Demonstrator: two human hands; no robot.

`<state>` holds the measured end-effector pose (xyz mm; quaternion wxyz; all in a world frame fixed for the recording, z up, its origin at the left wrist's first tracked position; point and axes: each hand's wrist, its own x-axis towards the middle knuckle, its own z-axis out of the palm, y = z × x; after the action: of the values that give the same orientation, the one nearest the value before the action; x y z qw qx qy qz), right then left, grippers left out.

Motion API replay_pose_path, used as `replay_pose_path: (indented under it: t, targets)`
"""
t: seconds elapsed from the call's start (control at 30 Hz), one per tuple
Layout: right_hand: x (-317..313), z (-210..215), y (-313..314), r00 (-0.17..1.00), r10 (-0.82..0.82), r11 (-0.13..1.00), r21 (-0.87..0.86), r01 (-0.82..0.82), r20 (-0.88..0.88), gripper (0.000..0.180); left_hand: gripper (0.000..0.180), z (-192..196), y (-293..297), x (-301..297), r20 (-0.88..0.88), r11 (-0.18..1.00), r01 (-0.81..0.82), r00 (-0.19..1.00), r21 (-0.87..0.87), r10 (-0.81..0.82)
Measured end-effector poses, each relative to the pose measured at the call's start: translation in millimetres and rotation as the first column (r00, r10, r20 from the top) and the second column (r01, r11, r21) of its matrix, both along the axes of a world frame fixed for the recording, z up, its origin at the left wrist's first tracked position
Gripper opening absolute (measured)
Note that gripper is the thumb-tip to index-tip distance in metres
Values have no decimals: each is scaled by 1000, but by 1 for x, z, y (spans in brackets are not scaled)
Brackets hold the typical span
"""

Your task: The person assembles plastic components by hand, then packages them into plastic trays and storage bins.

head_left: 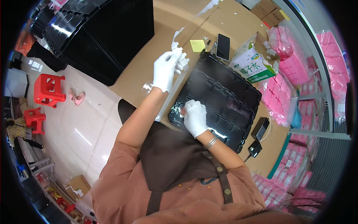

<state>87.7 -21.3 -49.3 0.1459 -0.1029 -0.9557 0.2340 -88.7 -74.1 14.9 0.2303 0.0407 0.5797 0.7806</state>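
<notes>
A black moulded plastic tray (223,89) lies on the brown cardboard-covered table (156,67). My right hand (194,117), in a white glove, presses on the tray's near left corner, pinching a small white piece there. My left hand (167,69), also gloved in white, is raised over the table left of the tray and grips a long strip of clear film (194,22) that runs away toward the far edge. Small white scraps cling to the film by my fingers.
A dark phone (223,46), a yellow sticky note (197,45) and a green-and-white carton (253,61) lie beyond the tray. Two black chargers (260,128) sit at the right edge. Pink packets (287,86) fill the right side. Stacked black trays (100,33) and red stools (48,89) stand left.
</notes>
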Motion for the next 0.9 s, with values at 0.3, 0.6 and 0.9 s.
replay_pose_path:
  t: [0.3,0.6,0.9]
  targets:
    - [8,45,26,893,-385,703,-702,118,-235,12,24,0,-1,22,-39,995,102,994,-20,-103]
    - [-52,42,43,788,-598,255,-967,16,-144,16,23,-3,25,61,-47,992,67,997,107,-62]
    - [-39,50,51,721,-578,543,-840,-9,-381,9,24,-18,36,57,255,905,167,925,391,-281]
